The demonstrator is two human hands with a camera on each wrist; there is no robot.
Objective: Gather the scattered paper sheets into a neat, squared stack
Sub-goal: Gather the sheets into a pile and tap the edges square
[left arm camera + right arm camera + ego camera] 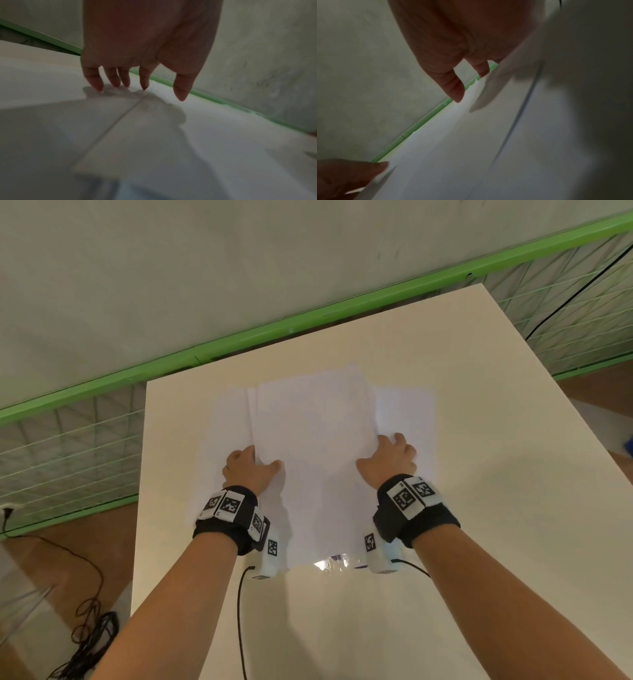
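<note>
Several white paper sheets [315, 440], overlapping too closely to count, lie fanned across the middle of one pale table [496, 525]. Two hands flank the top bundle. The left hand [248, 472] is relaxed, with straight fingertips [97, 85] resting at its left edge. The right hand [390, 460] grasps the lifted right edge. Clear plastic [330, 563] peeks out at the sheets' near edge.

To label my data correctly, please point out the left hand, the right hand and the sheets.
left hand [250, 474]: head view, back of the hand.
right hand [388, 462]: head view, back of the hand.
sheets [315, 419]: head view, middle of the top sheet.
</note>
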